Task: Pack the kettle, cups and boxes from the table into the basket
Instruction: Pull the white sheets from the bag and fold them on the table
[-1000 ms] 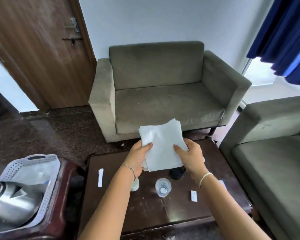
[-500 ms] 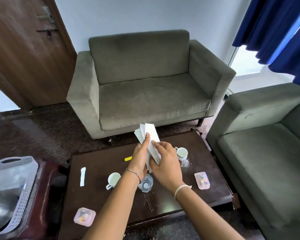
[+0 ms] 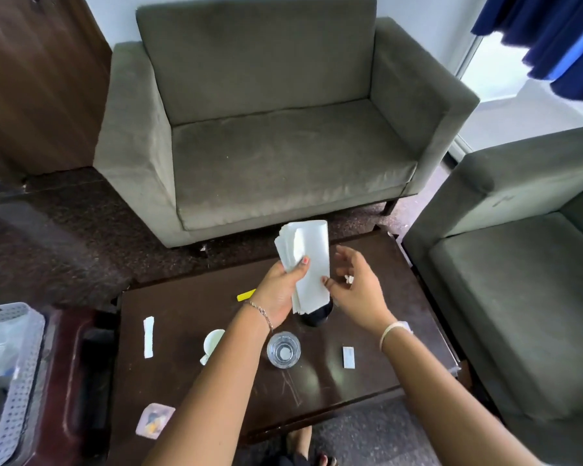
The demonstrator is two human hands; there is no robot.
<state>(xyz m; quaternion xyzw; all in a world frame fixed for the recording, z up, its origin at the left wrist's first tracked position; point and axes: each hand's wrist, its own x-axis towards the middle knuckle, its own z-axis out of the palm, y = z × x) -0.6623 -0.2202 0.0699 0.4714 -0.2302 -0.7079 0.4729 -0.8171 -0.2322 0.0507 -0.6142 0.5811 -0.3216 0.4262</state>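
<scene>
The left hand grips soft, folded white napkins; the right hand spreads loose-fingered beside them.

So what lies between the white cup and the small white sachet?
Head view: a clear glass stands there; the left forearm crosses the gap too.

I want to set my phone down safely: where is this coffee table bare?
Bare: the far-left corner of the table, between the white sachet and the yellow sachet, and the near strip before the glass and the small white packet. Crowded: the middle, with the cup, glass, a black object, and above them the left hand gripping napkins and the right hand.
</scene>
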